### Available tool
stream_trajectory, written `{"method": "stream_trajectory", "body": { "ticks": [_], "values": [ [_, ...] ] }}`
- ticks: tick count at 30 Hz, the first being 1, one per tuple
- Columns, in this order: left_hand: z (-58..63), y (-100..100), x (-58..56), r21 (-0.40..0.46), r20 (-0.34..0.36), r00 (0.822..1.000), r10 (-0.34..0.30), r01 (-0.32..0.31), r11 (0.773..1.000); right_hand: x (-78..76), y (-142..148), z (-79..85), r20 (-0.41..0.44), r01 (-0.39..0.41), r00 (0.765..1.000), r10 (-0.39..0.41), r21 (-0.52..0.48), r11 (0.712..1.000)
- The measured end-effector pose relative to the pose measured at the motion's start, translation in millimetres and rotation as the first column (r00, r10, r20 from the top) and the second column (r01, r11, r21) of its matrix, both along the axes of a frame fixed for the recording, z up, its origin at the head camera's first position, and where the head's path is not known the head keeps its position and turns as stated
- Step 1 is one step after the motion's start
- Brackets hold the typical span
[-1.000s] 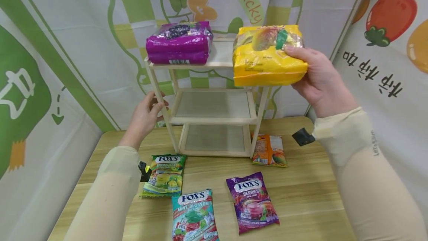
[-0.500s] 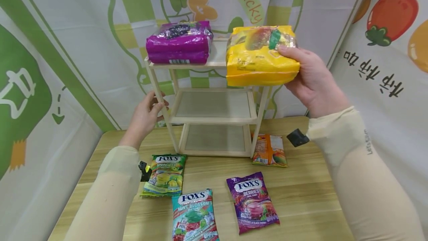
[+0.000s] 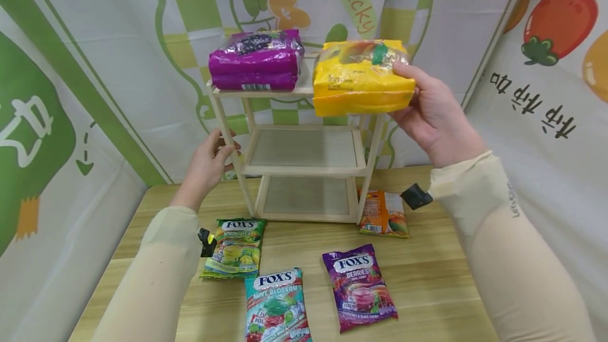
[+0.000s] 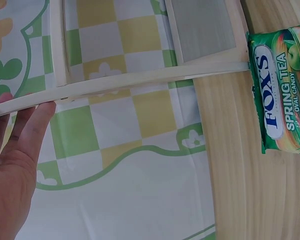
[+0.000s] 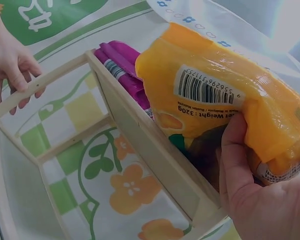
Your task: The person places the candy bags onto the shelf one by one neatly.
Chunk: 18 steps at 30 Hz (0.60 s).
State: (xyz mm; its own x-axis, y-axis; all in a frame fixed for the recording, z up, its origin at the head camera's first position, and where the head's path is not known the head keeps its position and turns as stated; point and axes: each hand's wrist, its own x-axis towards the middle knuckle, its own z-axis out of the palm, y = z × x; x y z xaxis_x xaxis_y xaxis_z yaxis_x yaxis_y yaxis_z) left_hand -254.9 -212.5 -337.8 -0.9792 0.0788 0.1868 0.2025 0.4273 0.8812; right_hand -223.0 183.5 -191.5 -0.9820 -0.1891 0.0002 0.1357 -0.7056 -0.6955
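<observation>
My right hand grips the right side of a yellow candy bag with a fruit picture, thumb on top. The bag is over the right part of the wooden rack's top shelf; whether it touches the shelf I cannot tell. In the right wrist view its barcode side faces the camera. On the left of that shelf lies a purple candy bag with dark berries. My left hand holds the rack's left front post between thumb and fingers, also seen in the left wrist view with the post.
On the wooden table lie a green Spring Tea bag, a teal Mint Blossom bag, a purple Berries bag and an orange packet beside the rack's right foot. Printed cloth walls stand close around.
The yellow candy bag and my right hand have moved left, toward the purple bag, and the bag's front has risen slightly. My left hand stays on the post.
</observation>
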Motion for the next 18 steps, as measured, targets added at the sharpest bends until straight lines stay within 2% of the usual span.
{"method": "stream_trajectory", "body": {
  "ticks": [7, 18],
  "values": [
    [1.5, 1.1, 3.1, 0.006, -0.004, 1.0, -0.007, 0.007, 1.0, 2.3, 1.4, -3.2, 0.049, 0.034, 0.998, -0.031, -0.059, 0.998],
    [0.9, 1.3, 3.5, -0.004, -0.008, 1.0, 0.0, -0.001, 1.0, 9.3, 1.2, -10.2, 0.006, 0.009, 1.0, -0.009, -0.099, 0.995]
  ]
}}
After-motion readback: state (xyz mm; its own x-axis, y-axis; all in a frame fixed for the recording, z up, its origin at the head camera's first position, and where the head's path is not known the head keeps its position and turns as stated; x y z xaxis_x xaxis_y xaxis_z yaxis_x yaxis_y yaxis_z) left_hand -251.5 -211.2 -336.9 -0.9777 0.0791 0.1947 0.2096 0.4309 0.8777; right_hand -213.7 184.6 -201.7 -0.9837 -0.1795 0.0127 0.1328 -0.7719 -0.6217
